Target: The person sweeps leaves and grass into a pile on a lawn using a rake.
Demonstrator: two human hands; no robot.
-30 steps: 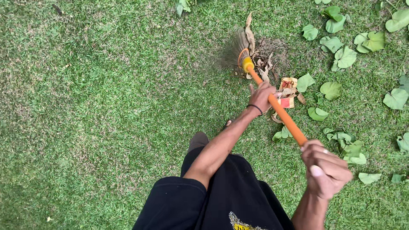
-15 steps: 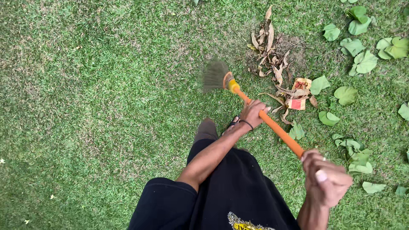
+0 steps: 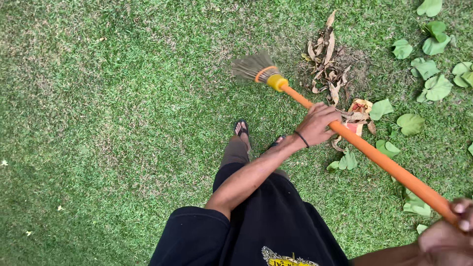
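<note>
Soft, even daylight, bright but without glare; no hard shadows anywhere on the lawn (image 3: 98, 123), only a faint darkening toward the lower left corner. Mid-frame grass sharp enough to show blades. Motion blur on the broom bristles (image 3: 251, 66), smeared into a fan. Right hand (image 3: 448, 236) at the lower right edge large, soft and out of focus; left hand (image 3: 318, 123) fairly crisp. Slight wide-angle stretch toward the edges.

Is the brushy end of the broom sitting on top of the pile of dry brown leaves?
No, the broom's bristles are over bare grass, to the left of the dry brown leaves.
</note>
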